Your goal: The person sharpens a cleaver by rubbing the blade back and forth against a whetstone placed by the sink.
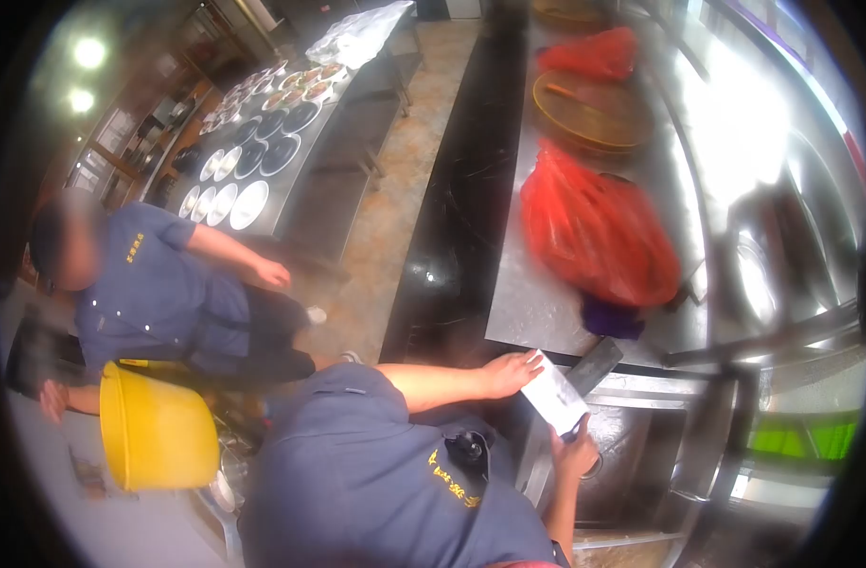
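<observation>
Both of my hands are on a flat white rectangular sheet (pixel 555 396) with faint dark marks, at the lower right of centre. I cannot tell whether it is paper or something stiffer. My left hand (pixel 511 374) pinches its upper left corner, fingers closed. At its lower end, my right hand (pixel 575 454) grips with fingers closed, and a small dark piece shows there, too unclear to name. Just behind the sheet lies a dark flat bar (pixel 594 366). Beyond it, a red plastic bag (pixel 594 232) rests on the metal counter (pixel 518 317), with something dark purple (pixel 613 319) at its near end.
A co-worker (pixel 173 279) stands at left beside a yellow bucket (pixel 159 426). Behind, a long table (pixel 291 208) carries several plates (pixel 249 204) and filled bowls. A round basket (pixel 584 114) and another red bag (pixel 594 55) stand farther along my counter. A metal sink (pixel 632 454) is at lower right.
</observation>
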The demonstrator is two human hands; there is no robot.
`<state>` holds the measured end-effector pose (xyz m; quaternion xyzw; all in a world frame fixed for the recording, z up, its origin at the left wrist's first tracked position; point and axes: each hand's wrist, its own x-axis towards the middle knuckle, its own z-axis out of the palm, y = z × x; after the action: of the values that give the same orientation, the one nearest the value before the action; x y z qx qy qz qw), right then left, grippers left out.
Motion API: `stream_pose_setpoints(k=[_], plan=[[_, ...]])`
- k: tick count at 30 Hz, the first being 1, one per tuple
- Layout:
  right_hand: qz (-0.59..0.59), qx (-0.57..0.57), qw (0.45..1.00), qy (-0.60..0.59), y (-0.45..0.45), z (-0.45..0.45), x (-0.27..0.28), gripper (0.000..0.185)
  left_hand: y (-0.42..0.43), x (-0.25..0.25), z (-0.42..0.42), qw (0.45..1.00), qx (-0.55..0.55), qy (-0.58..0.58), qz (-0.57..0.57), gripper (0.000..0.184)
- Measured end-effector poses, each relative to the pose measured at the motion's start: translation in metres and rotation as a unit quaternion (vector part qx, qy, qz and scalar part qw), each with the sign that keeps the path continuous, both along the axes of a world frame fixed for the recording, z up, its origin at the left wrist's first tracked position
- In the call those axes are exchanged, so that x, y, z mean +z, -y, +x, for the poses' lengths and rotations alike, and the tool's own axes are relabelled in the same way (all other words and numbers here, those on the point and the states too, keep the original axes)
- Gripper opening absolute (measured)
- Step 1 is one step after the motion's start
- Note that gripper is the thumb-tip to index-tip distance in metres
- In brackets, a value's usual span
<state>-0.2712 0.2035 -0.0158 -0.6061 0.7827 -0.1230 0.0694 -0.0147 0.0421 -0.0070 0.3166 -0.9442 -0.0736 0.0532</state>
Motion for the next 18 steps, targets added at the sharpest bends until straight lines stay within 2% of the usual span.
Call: stream_pose_setpoints(k=[1, 2, 5, 7, 9, 10, 11, 13, 14, 15, 16, 17, 18], plan=[[0.007, 0.02, 1.0, -0.011, 0.023, -0.006, 0.001, 0.1, 0.011, 0.003, 0.002, 1.0, 0.007, -0.002, -0.03, 0.044], [0.007, 0.017, 0.999, 0.037, 0.049, -0.012, 0.002, 0.099, 0.027, 0.005, -0.003, 0.997, 0.058, -0.047, 0.015, 0.043], [0.02, 0.034, 0.999, 0.034, 0.104, -0.015, 0.025, 0.098, 0.057, -0.006, -0.006, 0.995, 0.094, -0.038, 0.021, 0.045], [-0.002, 0.055, 0.998, 0.003, 0.088, -0.014, 0.016, 0.099, 0.037, -0.008, 0.002, 0.993, 0.108, -0.032, 0.031, 0.041], [0.008, 0.055, 0.998, 0.007, 0.044, -0.009, -0.011, 0.105, 0.006, -0.003, 0.014, 0.995, 0.089, -0.029, 0.018, 0.047], [0.046, 0.055, 0.996, -0.047, 0.033, 0.004, 0.002, 0.105, -0.006, -0.02, 0.025, 0.998, 0.06, -0.015, -0.007, 0.047], [0.027, 0.063, 0.998, -0.006, 0.026, 0.004, 0.006, 0.106, -0.01, -0.014, 0.028, 0.999, 0.047, -0.009, -0.005, 0.048], [0.039, 0.05, 0.998, 0.003, 0.046, 0.001, 0.013, 0.102, 0.006, -0.009, 0.016, 0.998, 0.06, 0.026, 0.007, 0.046], [0.009, 0.039, 0.999, 0.017, 0.067, -0.005, 0.015, 0.1, 0.027, -0.012, 0.01, 0.997, 0.071, -0.023, 0.003, 0.045], [-0.013, 0.025, 0.999, 0.034, 0.085, -0.009, 0.016, 0.099, 0.048, -0.035, 0.004, 0.994, 0.081, -0.067, 0.008, 0.044], [-0.027, 0.019, 0.999, 0.01, 0.092, -0.01, 0.017, 0.097, 0.063, -0.069, 0.003, 0.989, 0.055, -0.136, -0.035, 0.044], [-0.031, 0.019, 0.999, -0.001, 0.096, -0.01, 0.021, 0.099, 0.064, -0.01, -0.008, 0.997, 0.07, -0.017, 0.015, 0.044], [-0.012, 0.013, 1.0, -0.005, 0.088, -0.01, 0.023, 0.1, 0.056, 0.003, -0.007, 0.998, 0.066, -0.015, 0.018, 0.044]])
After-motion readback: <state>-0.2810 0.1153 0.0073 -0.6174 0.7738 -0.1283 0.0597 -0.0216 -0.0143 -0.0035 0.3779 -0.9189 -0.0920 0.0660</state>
